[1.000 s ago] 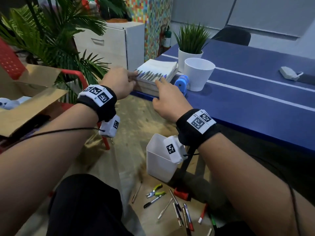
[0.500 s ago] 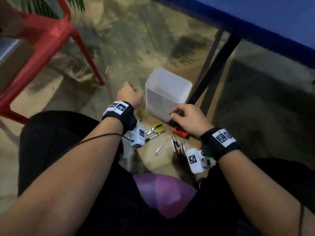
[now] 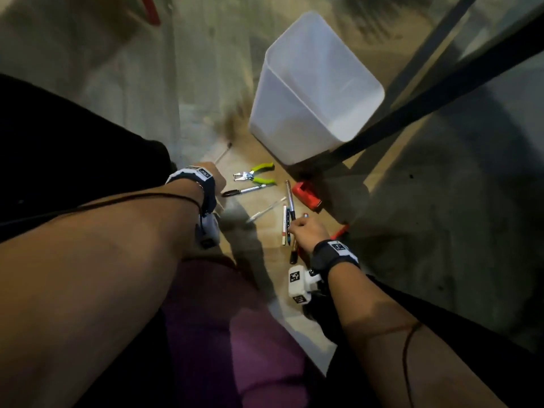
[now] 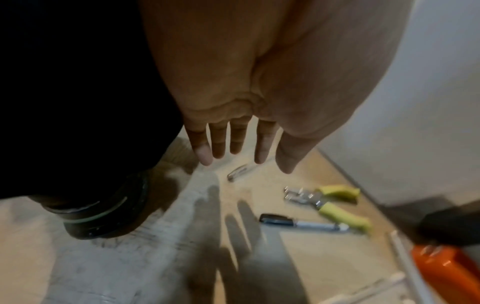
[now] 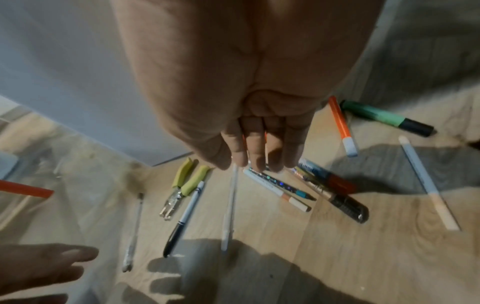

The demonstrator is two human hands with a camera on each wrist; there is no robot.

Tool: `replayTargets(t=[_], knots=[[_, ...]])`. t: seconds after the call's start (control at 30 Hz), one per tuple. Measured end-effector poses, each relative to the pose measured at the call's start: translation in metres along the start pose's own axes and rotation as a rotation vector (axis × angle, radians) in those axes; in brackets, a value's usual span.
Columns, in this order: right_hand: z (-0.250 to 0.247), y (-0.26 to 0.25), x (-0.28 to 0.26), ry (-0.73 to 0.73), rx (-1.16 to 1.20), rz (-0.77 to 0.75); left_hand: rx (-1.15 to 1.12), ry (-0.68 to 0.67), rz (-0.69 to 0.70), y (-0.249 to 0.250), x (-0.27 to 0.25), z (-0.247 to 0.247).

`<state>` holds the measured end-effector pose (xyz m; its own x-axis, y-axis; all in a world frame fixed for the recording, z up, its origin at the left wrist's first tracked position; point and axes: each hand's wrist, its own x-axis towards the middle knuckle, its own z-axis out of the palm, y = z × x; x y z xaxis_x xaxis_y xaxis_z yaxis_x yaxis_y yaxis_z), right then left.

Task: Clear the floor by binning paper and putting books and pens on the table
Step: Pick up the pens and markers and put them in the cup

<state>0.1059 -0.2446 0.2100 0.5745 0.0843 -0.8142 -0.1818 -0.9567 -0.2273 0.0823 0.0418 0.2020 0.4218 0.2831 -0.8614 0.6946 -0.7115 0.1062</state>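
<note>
A: Wooden floor (image 3: pixel 265 160); pens (image 5: pixel 278 186) scattered by the right hand (image 3: pixel 306 231), whose grip pinches one pen. Left hand (image 4: pixel 233 127) hovers released.

B: Risk: pliers (image 3: pixel 256 175) gathered by mistake among the pens. Farther off, the white bin (image 3: pixel 282 113); contents not discernible.

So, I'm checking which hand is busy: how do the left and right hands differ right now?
The left hand has straight, spread fingers and holds nothing; the right hand has curled fingers that seem to pinch a pen. The left hand hovers near the pliers; the right hand sits over the other pens. Both are low over the floor.
</note>
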Motion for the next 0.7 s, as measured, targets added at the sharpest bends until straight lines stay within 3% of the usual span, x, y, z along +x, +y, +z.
replayTargets(t=[0.1, 0.23, 0.4, 0.7], knots=[[0.019, 0.004, 0.034, 0.012, -0.002, 0.034, 0.120, -0.085, 0.013, -0.002, 0.033, 0.022], [0.036, 0.004, 0.068, 0.045, 0.008, 0.068, 0.205, 0.019, 0.042, 0.003, 0.048, 0.032], [0.047, 0.000, 0.100, 0.053, -0.055, 0.058, 0.117, 0.150, -0.012, 0.007, 0.074, 0.041], [0.054, -0.003, 0.132, -0.037, -0.062, 0.062, 0.183, 0.090, 0.003, 0.001, 0.080, 0.056]])
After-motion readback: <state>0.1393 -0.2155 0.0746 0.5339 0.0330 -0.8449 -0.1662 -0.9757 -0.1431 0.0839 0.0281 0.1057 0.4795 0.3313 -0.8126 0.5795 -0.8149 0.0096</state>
